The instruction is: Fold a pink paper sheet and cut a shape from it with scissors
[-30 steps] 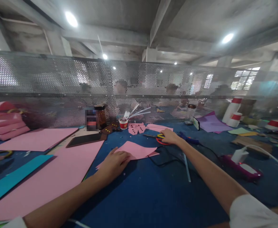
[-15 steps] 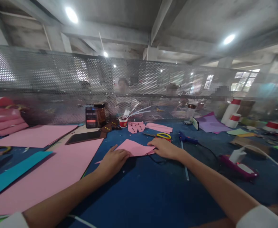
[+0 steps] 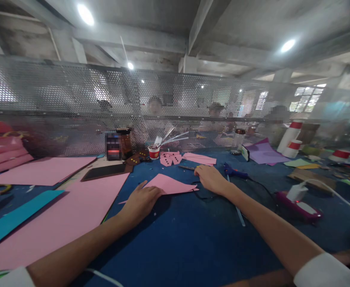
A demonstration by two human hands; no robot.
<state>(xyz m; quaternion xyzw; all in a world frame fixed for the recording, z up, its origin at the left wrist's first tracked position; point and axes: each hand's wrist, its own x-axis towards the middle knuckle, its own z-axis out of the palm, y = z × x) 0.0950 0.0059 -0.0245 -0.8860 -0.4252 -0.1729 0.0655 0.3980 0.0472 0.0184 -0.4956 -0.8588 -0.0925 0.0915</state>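
Note:
A folded pink paper piece [image 3: 171, 184] lies on the blue table in front of me. My left hand [image 3: 143, 201] rests flat on its left end, fingers spread a little. Just past the paper's right tip is my right hand [image 3: 212, 179], off the paper and over the scissors, whose blade [image 3: 187, 167] points left from under it. Its fingers are curled, and whether they grip the scissors' handle is hidden. Behind are a dotted pink piece [image 3: 171, 158] and pink strips [image 3: 199, 158].
Large pink sheets [image 3: 88, 203] and a teal strip [image 3: 19, 215] cover the left side. A blue glue gun [image 3: 234, 171], a magenta power strip [image 3: 300, 207] and purple paper [image 3: 266, 152] are at right. A red and white cup [image 3: 154, 152] stands near the mesh partition [image 3: 175, 95].
My right hand has let go of the pink paper and moved slightly up and right, onto the scissors' handle area. A translucent stick near it has shifted. My left hand stays on the paper.

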